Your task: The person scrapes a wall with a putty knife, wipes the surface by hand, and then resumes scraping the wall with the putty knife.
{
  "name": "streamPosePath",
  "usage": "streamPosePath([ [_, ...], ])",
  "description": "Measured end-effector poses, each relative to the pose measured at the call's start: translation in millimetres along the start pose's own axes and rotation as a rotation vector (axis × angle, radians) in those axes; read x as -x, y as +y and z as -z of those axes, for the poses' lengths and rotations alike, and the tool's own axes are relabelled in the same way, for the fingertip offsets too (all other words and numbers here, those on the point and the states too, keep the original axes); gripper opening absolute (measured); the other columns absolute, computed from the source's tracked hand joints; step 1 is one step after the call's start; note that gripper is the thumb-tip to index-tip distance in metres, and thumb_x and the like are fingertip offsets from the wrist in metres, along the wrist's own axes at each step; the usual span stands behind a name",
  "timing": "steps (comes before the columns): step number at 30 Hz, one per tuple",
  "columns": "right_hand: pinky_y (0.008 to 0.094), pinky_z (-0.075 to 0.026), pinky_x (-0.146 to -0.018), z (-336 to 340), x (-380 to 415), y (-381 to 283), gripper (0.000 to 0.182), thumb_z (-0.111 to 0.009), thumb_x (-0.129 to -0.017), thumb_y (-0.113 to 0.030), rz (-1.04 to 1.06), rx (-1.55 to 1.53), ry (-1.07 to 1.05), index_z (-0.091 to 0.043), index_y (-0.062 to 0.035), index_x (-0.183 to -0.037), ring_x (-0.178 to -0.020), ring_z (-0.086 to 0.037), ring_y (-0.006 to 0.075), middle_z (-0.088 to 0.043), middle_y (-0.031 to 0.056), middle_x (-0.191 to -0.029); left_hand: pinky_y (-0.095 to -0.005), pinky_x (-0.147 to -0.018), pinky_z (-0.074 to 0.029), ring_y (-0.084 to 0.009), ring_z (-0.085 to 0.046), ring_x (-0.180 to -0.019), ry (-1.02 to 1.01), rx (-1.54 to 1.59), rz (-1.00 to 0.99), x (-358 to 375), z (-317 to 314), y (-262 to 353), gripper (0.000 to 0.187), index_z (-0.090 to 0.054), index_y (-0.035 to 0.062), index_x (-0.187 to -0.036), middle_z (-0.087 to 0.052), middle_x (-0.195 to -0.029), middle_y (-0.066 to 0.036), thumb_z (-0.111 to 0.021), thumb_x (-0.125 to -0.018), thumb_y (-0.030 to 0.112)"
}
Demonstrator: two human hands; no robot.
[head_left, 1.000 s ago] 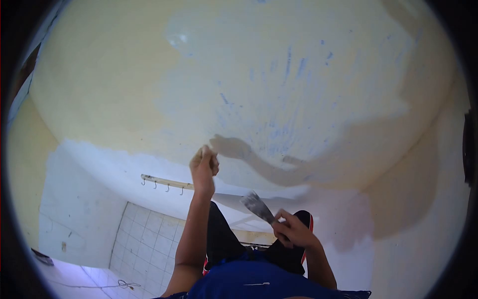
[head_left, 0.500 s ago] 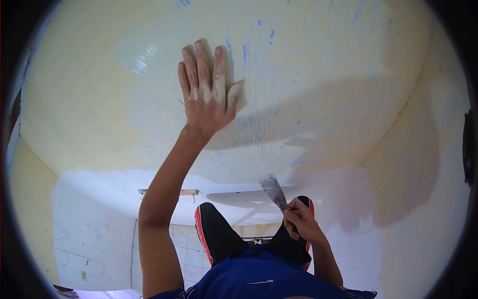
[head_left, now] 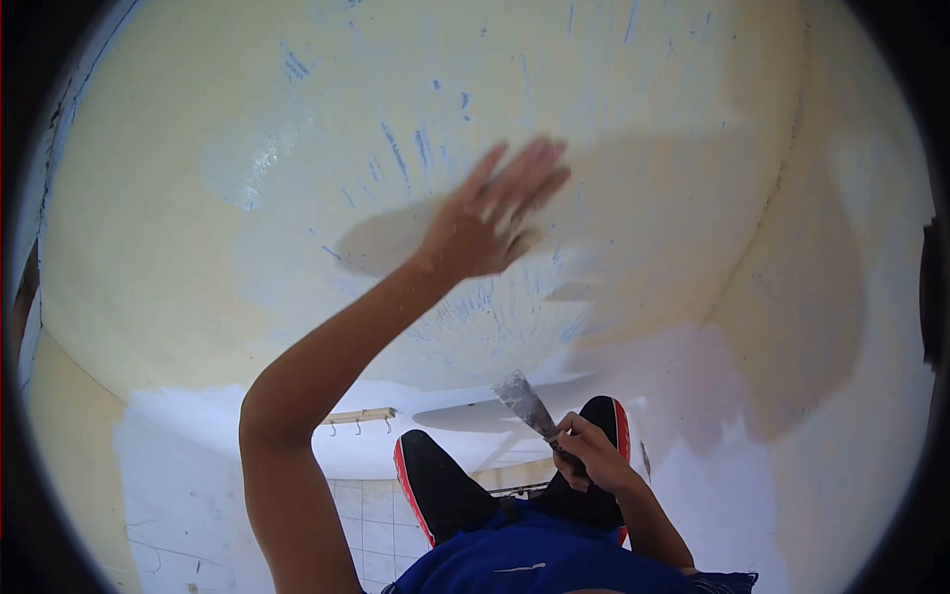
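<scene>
My left hand (head_left: 490, 213) is raised in front of a pale yellow wall (head_left: 327, 119), slightly blurred, with its fingers apart and nothing in them. Its shadow falls on the wall to the left of it, so the hand looks to be off the surface. Blue streaks (head_left: 396, 156) and whitish patches mark the wall around it. Low down, near my knees, my right hand (head_left: 592, 453) is closed around the handle of a putty knife (head_left: 524, 401). The knife's wide, smeared blade points up and to the left, apart from the wall.
A wooden rail with hooks (head_left: 361, 417) is fixed on the white lower part, left of my black-clad legs (head_left: 440, 485). White tiles (head_left: 371, 520) show below it. A corner line (head_left: 772, 198) runs down the right side. A dark object (head_left: 930, 292) sits at the far right edge.
My left hand has left its flat place on the wall and swung to the right and down, fingers tilting rightward. The putty knife in my right hand has shifted slightly down and left.
</scene>
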State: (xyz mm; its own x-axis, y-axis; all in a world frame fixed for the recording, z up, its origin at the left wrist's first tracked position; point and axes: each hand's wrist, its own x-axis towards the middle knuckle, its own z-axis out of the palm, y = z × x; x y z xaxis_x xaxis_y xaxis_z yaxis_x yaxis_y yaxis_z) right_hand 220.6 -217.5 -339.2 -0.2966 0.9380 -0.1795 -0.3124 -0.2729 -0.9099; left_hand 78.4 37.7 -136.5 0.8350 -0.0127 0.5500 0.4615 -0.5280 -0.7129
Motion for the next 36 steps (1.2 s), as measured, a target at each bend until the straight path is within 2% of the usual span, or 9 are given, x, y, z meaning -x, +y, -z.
streamPosePath([
  [6, 0.0276, -0.034, -0.036, 11.0, -1.7, 0.7, 0.023, -0.041, -0.105, -0.025, 0.156, -0.165, 0.150, -0.048, -0.0040, -0.107, -0.039, -0.043, 0.0124, -0.051, 0.0073, -0.063, -0.0558, -0.119, -0.023, -0.0385, -0.028, -0.149, 0.261, -0.145, 0.371, -40.2, 35.7, -46.4, 0.075, -0.034, 0.0019, -0.154, -0.029, -0.160, -0.023, -0.054, -0.095, 0.044],
  [9, 0.0270, -0.035, -0.036, 16.4, -2.0, -15.0, 0.024, -0.043, -0.101, -0.025, 0.264, -0.086, 0.345, -0.050, -0.0026, -0.107, -0.038, -0.044, 0.0135, -0.053, 0.0097, -0.063, -0.0572, -0.114, -0.032, -0.0433, -0.033, -0.145, 0.204, 0.018, 0.272, -9.0, 22.6, -10.5, 0.068, -0.040, -0.0019, -0.149, -0.036, -0.155, -0.026, -0.057, -0.094, 0.034],
  [14, 0.0234, -0.038, -0.042, 18.7, -14.4, -52.0, 0.019, -0.049, -0.102, -0.014, 0.626, 0.110, 0.423, -0.045, -0.0044, -0.118, -0.047, -0.048, 0.0095, -0.054, 0.0065, -0.075, -0.0511, -0.092, -0.050, -0.0422, -0.061, -0.113, 0.298, 0.395, 0.214, 45.9, 36.6, 40.6, 0.033, -0.064, -0.0022, -0.116, -0.063, -0.125, -0.023, -0.057, -0.091, 0.018],
  [16, 0.0247, -0.039, -0.041, 7.4, -24.1, -75.6, 0.029, -0.050, -0.104, -0.012, 0.723, 0.163, 0.384, -0.033, -0.0080, -0.127, -0.047, -0.048, 0.0094, -0.053, 0.0075, -0.085, -0.0416, -0.078, -0.055, -0.0325, -0.068, -0.088, -0.044, 0.892, 0.608, 37.6, 51.0, 55.8, 0.028, -0.064, -0.0005, -0.105, -0.069, -0.099, -0.017, -0.054, -0.098, 0.024],
  [17, 0.0247, -0.039, -0.041, -0.4, -29.3, -89.7, 0.029, -0.050, -0.104, -0.012, 0.720, 0.165, 0.381, -0.033, -0.0080, -0.127, -0.047, -0.048, 0.0094, -0.053, 0.0075, -0.085, -0.0416, -0.078, -0.055, -0.0325, -0.068, -0.088, -0.044, 0.892, 0.612, 29.5, 52.8, 59.7, 0.028, -0.064, -0.0005, -0.105, -0.069, -0.099, -0.017, -0.054, -0.098, 0.024],
  [19, 0.0253, -0.037, -0.037, -17.8, -40.8, -117.1, 0.026, -0.049, -0.105, -0.015, 0.712, 0.110, 0.228, -0.033, -0.0088, -0.125, -0.043, -0.048, 0.0102, -0.053, 0.0079, -0.081, -0.0351, -0.063, -0.051, -0.0200, -0.064, -0.069, 0.002, 1.468, 0.936, 8.9, 52.3, 60.4, 0.041, -0.062, -0.0023, -0.094, -0.062, -0.072, -0.009, -0.053, -0.102, 0.037],
  [23, 0.0249, -0.034, -0.034, -47.1, -70.2, -153.0, 0.023, -0.047, -0.106, -0.018, 0.730, 0.034, 0.153, -0.033, -0.0086, -0.122, -0.038, -0.046, 0.0102, -0.053, 0.0071, -0.076, -0.0318, -0.060, -0.047, -0.0127, -0.057, -0.066, -0.048, 1.516, 1.019, -21.8, 56.8, 45.5, 0.045, -0.059, -0.0024, -0.091, -0.058, -0.072, -0.006, -0.048, -0.105, 0.039],
  [26, 0.0251, -0.031, -0.031, -64.0, -82.4, -167.1, 0.020, -0.046, -0.107, -0.020, 0.795, -0.040, 0.157, -0.033, -0.0090, -0.116, -0.035, -0.042, 0.0088, -0.052, 0.0053, -0.070, -0.0270, -0.056, -0.041, -0.0056, -0.048, -0.066, 0.144, 1.579, 1.112, -35.7, 59.4, 35.0, 0.042, -0.060, 0.0061, -0.085, -0.057, -0.074, 0.003, -0.044, -0.107, 0.039],
  [36, 0.0270, -0.030, -0.028, -79.7, -86.4, -186.9, 0.019, -0.045, -0.106, -0.017, 0.765, -0.111, 0.127, -0.028, -0.0078, -0.110, -0.034, -0.040, 0.0092, -0.047, 0.0038, -0.069, -0.0293, -0.047, -0.031, -0.0057, -0.035, -0.054, 0.316, 1.509, 1.195, -47.9, 46.4, 26.0, 0.046, -0.047, 0.0062, -0.065, -0.046, -0.059, 0.004, -0.048, -0.106, 0.029],
])
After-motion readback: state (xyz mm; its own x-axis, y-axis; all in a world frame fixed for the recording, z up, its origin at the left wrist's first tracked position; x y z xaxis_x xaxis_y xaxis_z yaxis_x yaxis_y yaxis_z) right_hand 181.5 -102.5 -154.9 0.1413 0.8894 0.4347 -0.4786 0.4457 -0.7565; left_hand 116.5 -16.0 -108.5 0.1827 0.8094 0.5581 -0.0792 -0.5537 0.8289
